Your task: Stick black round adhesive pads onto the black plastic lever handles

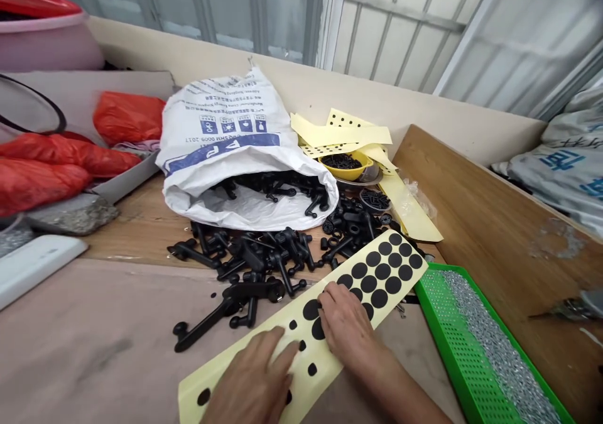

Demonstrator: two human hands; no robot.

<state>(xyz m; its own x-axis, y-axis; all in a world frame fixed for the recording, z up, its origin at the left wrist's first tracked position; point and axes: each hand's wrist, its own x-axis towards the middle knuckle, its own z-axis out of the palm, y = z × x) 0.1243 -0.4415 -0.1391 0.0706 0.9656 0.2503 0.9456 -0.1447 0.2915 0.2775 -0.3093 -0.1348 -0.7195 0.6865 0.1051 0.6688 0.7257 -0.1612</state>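
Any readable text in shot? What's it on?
"SHM 0009 2017": on the white sack, upside down.
"P" and one more large letter: on the blue band across that sack, creased, so not sure.
Rows of small print above that: too small to read.
Large blue characters on the grey sack: cut off and blurred, unreadable.

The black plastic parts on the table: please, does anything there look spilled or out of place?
Yes. Many black plastic parts lie loose on the wooden table, in front of the open mouth of the white woven sack, so they look spilled, not stored. More of them remain inside the sack.
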